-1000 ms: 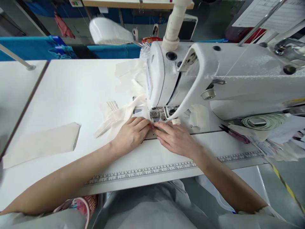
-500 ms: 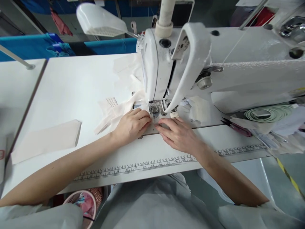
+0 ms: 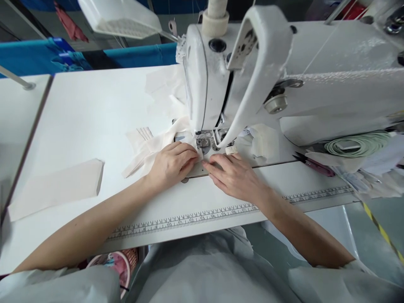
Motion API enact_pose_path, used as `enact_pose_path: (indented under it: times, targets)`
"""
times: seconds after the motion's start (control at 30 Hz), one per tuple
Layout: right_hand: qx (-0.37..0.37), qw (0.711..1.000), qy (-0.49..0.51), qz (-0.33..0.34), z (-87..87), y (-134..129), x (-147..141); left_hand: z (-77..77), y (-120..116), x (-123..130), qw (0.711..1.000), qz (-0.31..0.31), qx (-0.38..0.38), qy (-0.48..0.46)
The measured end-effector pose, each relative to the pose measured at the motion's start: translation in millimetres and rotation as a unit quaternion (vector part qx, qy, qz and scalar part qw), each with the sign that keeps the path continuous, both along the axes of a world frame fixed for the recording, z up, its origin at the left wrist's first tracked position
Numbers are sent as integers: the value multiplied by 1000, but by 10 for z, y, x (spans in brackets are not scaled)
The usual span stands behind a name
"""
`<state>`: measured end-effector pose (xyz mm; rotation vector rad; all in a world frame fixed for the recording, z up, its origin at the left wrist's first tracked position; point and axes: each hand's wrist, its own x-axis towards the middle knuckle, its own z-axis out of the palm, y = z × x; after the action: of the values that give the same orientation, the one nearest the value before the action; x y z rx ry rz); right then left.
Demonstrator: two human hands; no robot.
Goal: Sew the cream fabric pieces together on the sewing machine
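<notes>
A white sewing machine (image 3: 197, 80) stands over the table, its presser foot (image 3: 203, 143) just beyond my fingertips. Cream fabric (image 3: 150, 145) trails leftward from under the machine head in folded strips. My left hand (image 3: 173, 164) rests on it left of the foot, thumb and fingers pinched together at the fabric's edge. To the right of the foot, my right hand (image 3: 233, 176) is curled, its fingertips closed at the near corner of the same fabric. The fingers hide most of what they grip.
A separate cream fabric piece (image 3: 57, 187) lies at the left. Dark-bladed thread snips (image 3: 315, 164), a coil of pale green cord (image 3: 356, 145) and scraps sit at the right. A printed ruler (image 3: 202, 219) runs along the front edge. Below it stands a pink basket (image 3: 128, 263).
The camera view has shifted slightly, so the machine sits a little nearer. My left hand has drawn slightly left, and the fingers of both hands stay by the presser foot.
</notes>
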<state>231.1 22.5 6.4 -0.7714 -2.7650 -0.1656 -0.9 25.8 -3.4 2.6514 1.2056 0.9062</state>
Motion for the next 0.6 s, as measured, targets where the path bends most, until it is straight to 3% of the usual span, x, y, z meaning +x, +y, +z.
enact_pose_path:
  times: [0.4,0.6]
  targets:
    - [-10,1000,18,-1,-29,24,30,38,-12,-13,998,-17,15,66]
    - [-1,999,32,6,-48,32,55,-1,10,-7,1000,-15,10,7]
